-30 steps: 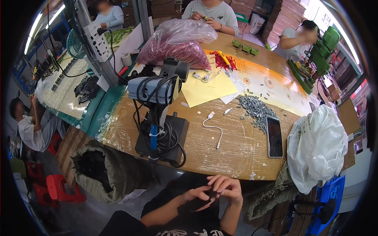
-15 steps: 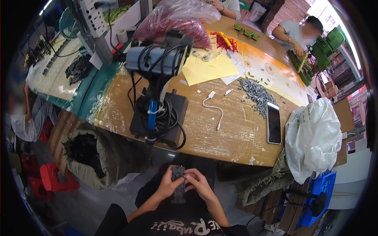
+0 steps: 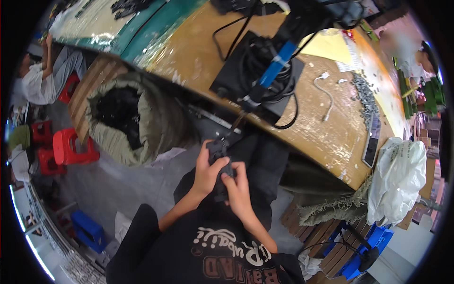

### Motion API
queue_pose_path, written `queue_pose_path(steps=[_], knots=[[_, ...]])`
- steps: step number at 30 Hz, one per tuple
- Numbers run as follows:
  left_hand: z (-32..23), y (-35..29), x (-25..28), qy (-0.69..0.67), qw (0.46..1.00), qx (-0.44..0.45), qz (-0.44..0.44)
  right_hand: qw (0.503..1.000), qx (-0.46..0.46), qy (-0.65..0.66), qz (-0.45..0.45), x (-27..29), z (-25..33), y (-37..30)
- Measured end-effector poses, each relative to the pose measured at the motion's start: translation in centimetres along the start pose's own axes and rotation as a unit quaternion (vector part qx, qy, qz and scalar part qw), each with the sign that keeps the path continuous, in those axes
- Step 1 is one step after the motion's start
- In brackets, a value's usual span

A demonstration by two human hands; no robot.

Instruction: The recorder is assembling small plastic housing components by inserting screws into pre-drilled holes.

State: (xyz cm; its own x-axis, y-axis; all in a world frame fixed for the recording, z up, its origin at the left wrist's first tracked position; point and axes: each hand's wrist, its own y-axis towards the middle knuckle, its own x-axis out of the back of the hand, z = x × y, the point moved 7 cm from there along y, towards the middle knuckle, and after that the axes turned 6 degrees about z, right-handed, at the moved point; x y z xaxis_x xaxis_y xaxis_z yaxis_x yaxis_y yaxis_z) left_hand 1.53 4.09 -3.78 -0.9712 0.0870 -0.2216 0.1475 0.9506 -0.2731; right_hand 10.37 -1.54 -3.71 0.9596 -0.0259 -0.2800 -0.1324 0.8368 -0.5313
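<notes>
a small black part is gripped by both hands — left hand, right hand — over the lap, at 6 o'clock from the workbench; fitting seems underway — a steady grip is needed next.

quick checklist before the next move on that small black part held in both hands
1. Left hand grips the small black part: ok.
2. Right hand also on the part, from below: ok.
3. Part held over the lap, apart from the wooden table: ok.
4. Which way the part faces: cannot tell, fingers cover it.
5. Black cables on the table near its edge, coiled about the blue-handled stand: ok.
6. Open sack of black pieces at the left side: ok.
</notes>
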Motion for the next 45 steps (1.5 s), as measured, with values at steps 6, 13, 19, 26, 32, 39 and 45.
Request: queue_pose_path(steps=[6, 13, 19, 26, 32, 39, 45], knots=[[-0.2, 0.4, 0.5, -0.033, 0.999, 0.010, 0.021, 0.999, 0.010, 0.040, -0.002, -0.8, 0.6, 0.2], [-1.7, 0.6, -0.5, -0.036, 0.997, 0.004, 0.068, 0.998, 0.020, 0.063, -0.009, -0.9, 2.0, -0.4], [-2.2, 0.6, -0.9, -0.037, 0.996, 0.000, 0.082, 0.997, 0.036, 0.074, -0.012, -0.7, 2.2, -0.5], [-1.8, 0.8, -0.9, -0.014, 0.997, 0.004, 0.074, 0.997, 0.030, 0.074, -0.011, -0.4, 2.1, -0.2], [-2.3, 1.0, -1.1, -0.021, 0.996, 0.002, 0.083, 0.993, 0.053, 0.100, -0.018, -0.6, 2.4, -0.1], [-2.3, 1.0, -1.0, -0.017, 0.996, -0.008, 0.086, 0.996, 0.043, 0.071, -0.015, -0.3, 2.6, -0.3], [-2.2, 1.1, -0.6, 0.017, 0.994, -0.049, 0.098, 0.994, 0.090, 0.058, -0.035, -0.5, 1.7, 0.5]])
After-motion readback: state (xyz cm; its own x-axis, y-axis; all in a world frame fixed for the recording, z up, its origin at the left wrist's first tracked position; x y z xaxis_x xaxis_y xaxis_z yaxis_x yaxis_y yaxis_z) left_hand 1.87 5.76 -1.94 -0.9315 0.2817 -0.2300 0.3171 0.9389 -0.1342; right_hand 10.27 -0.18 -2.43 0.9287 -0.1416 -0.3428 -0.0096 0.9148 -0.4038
